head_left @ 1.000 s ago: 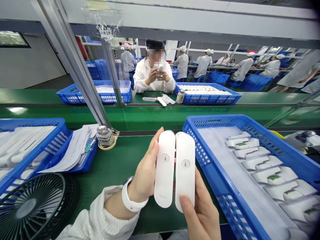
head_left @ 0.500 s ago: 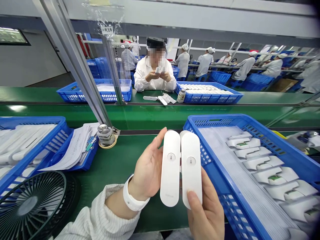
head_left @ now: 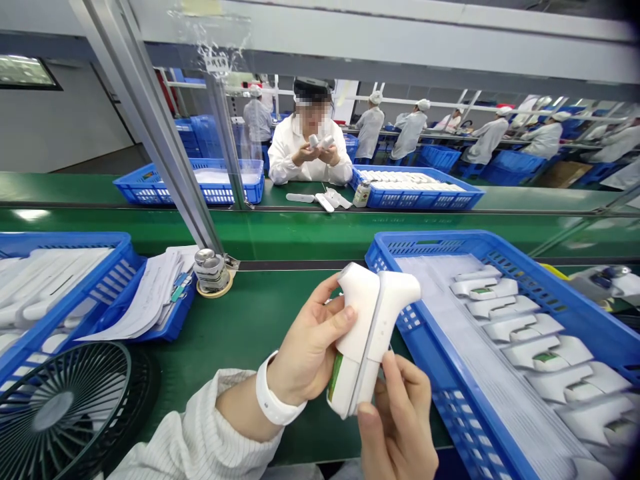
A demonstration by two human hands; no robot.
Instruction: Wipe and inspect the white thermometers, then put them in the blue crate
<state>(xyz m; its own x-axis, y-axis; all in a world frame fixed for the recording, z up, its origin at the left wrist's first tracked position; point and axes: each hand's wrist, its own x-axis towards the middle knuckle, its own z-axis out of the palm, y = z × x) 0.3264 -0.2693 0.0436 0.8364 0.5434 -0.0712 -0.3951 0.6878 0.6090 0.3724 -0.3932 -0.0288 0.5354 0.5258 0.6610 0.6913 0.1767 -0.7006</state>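
Two white handheld thermometers (head_left: 361,337) stand upright side by side in front of me, pressed together, their rounded heads pointing apart. A green strip shows low on the left one. My left hand (head_left: 313,340) is closed around the left thermometer, its thumb lying across the upper body and some fingers hidden behind. At the lower end of the right thermometer, my right hand (head_left: 400,420) grips with thumb and fingertips; the other fingers are curled.
On the right, a blue basket (head_left: 425,347) holds rows of similar white devices on plastic sheeting. Another blue basket (head_left: 113,243), papers (head_left: 145,293), a small metal-topped bottle (head_left: 211,270) and a dark fan (head_left: 60,407) are on the left. A co-worker (head_left: 310,150) sits opposite.
The two thermometers have turned from their button faces to their sides, with the heads now at the top. My left hand has closed around them; my right hand has shifted slightly lower.
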